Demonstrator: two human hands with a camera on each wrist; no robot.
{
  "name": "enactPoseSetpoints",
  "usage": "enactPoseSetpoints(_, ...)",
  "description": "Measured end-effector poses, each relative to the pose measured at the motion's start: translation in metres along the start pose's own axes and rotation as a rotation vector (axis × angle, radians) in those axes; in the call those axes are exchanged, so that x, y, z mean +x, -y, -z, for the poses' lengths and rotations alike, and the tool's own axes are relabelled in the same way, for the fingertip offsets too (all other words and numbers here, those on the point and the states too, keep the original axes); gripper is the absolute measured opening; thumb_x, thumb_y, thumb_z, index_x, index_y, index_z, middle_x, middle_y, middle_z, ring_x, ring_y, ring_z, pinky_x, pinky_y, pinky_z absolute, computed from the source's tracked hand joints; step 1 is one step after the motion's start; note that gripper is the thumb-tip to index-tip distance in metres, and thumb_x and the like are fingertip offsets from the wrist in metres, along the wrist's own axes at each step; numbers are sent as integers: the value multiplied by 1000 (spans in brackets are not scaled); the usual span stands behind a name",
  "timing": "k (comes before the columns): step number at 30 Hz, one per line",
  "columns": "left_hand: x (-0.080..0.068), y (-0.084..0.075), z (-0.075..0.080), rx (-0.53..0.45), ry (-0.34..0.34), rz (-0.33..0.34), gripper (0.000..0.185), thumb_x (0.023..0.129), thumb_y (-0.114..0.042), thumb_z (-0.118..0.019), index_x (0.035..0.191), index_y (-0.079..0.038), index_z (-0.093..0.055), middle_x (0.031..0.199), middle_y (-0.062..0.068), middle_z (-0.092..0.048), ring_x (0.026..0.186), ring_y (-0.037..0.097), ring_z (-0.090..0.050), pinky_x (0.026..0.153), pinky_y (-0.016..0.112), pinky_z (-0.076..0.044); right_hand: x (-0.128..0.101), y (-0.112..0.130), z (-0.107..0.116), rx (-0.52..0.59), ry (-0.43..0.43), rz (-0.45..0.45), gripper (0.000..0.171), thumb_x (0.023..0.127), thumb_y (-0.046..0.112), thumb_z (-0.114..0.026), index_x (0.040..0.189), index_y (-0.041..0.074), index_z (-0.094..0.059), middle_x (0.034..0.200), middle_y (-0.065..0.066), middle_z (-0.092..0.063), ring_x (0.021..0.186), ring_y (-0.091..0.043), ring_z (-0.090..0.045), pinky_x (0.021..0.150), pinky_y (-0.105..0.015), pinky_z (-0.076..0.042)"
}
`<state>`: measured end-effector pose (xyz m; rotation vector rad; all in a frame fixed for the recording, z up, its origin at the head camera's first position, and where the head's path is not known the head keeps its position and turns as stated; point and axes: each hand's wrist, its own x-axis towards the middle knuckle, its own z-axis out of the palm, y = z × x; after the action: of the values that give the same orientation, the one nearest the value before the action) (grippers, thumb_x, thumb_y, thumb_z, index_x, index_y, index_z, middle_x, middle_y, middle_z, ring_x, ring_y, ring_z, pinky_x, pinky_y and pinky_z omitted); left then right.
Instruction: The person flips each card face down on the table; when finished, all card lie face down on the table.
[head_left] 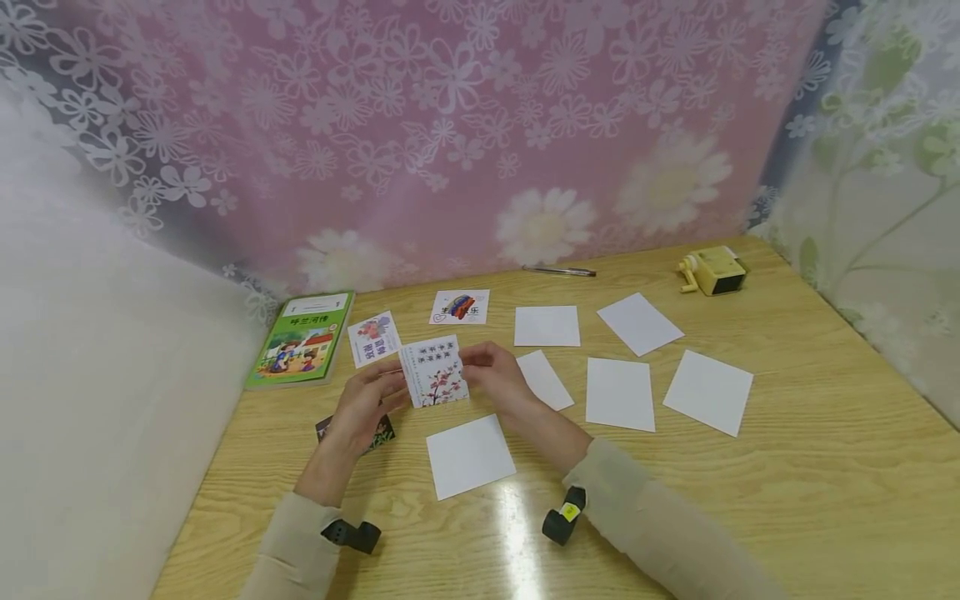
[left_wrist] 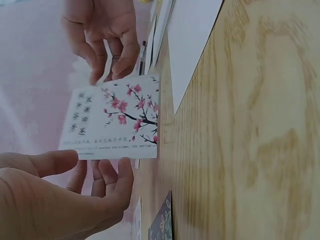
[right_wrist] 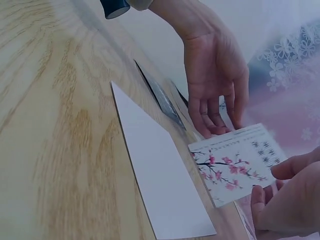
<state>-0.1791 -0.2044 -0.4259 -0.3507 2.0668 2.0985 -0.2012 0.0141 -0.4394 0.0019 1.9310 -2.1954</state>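
A white card printed with pink blossoms on dark branches and lines of writing is held up over the table, its printed face toward me. My left hand pinches one side edge, thumb at the front and fingers behind, as the left wrist view shows. On the opposite edge, my right hand grips the card between thumb and fingers. Below the left hand lies a dark card with a plant print, partly covered by that hand. A blank white card rests in front of the hands.
Several blank white cards lie to the right. Two printed cards, one floral and one colourful, lie behind the hands. A green book is at left, a pen along the back, a yellow cranked device back right.
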Motion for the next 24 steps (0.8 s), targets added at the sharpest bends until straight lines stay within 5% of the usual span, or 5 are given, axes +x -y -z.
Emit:
enactPoseSetpoints(6,-1,-1,-5,21,1,-57,34,106,-8,-59,135,10,-56,127,16,-63,117,23,-63,116,46,-47,-2,-1,-1,-10,-39,58,19,89,-13,-64,105,-3,-64,100,-9,-62,93,-17,-57,80,-24,-52)
enactPoseSetpoints(18,0,2,-7,32,17,-70,34,111,-10,-44,130,7,-66,143,15,-58,120,26,-58,116,48,-45,0,-4,4,-61,-83,43,15,93,-6,-61,93,1,-74,119,-10,-64,98,-20,-57,80,-28,-48)
enactPoseSetpoints(24,0,3,-8,91,-19,-34,32,107,-10,-55,135,1,-65,142,15,-58,117,23,-55,110,41,-47,2,-8,4,-46,-74,47,16,92,-6,-65,101,-2,-78,120,-12,-68,105,-22,-60,90,-32,-54)
